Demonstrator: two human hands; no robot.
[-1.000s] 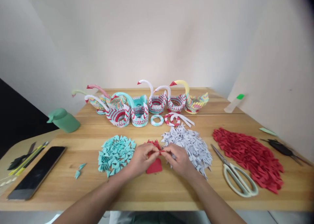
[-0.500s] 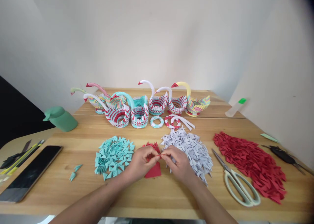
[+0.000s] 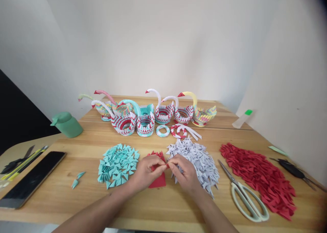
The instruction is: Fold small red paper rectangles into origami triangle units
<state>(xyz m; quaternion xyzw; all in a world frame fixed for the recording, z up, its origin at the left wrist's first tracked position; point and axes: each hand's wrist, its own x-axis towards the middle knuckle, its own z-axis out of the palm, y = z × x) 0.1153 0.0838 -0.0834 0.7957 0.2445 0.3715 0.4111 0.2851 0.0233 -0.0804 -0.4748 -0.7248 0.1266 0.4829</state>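
Observation:
A small piece of red paper (image 3: 167, 166) is pinched between the fingertips of my left hand (image 3: 150, 170) and my right hand (image 3: 183, 170); most of it is hidden by the fingers. Beneath and behind the hands lie red paper sheets (image 3: 158, 182) and a few folded red pieces (image 3: 158, 155). To the left of my left hand spreads a heap of turquoise folded paper triangles (image 3: 118, 165). A heap of white folded triangles (image 3: 198, 158) lies behind and partly under my right hand.
Several paper swans (image 3: 145, 122) stand at the back, with a turquoise-white ring (image 3: 162, 130) before them. Scissors (image 3: 246, 195) and red triangles (image 3: 260, 178) lie right, beside black snips (image 3: 292, 168). A phone (image 3: 33, 178) and green container (image 3: 67, 124) are left; a glue bottle (image 3: 242, 119) stands back right.
Both hands still pinch the red paper, their fingers slightly shifted around it. The whole view has tilted up a little, so the swans sit lower in the picture.

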